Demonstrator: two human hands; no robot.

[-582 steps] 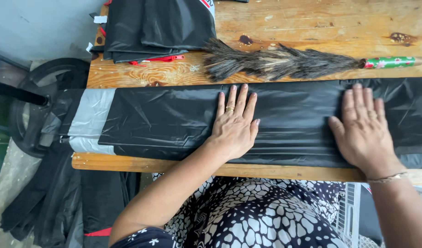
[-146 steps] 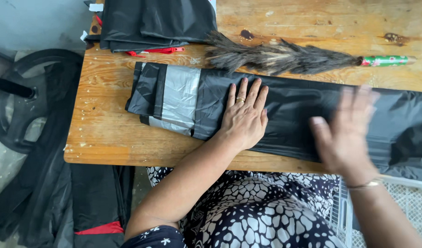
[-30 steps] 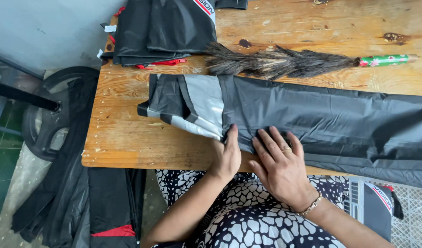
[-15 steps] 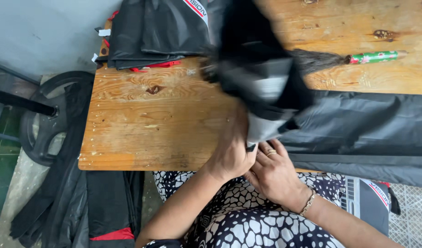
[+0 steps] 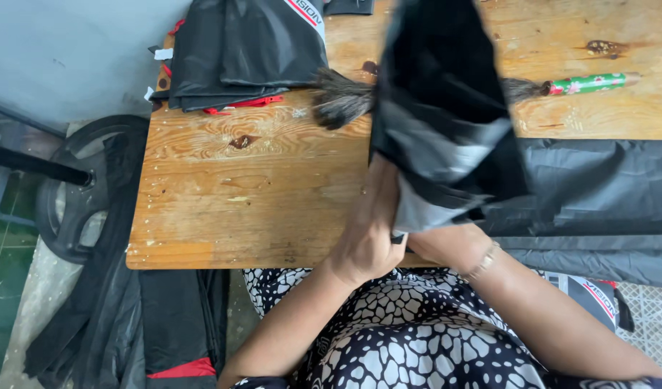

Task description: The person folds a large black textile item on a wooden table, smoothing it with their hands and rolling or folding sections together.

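A long black fabric piece point(image 5: 597, 194) with a grey band lies across the wooden table point(image 5: 244, 202). Its left end point(image 5: 446, 122) is lifted up off the table toward me and hangs in front of the camera. My left hand point(image 5: 370, 234) grips the lower edge of that lifted end at the table's near edge. My right hand point(image 5: 446, 241) is mostly hidden under the raised fabric; only its wrist with a bracelet shows, and it appears to hold the fabric from below.
A feather duster with a green patterned handle point(image 5: 590, 83) lies at the back, partly behind the lifted fabric. A folded stack of black fabric with red trim point(image 5: 244, 50) sits at the back left. More black fabric point(image 5: 165, 324) and a weight plate point(image 5: 79, 187) are on the floor at left.
The folded left end of the fabric, flat on the table a second ago, has been lifted by both hands and raised higher toward the camera, baring the table's left part.
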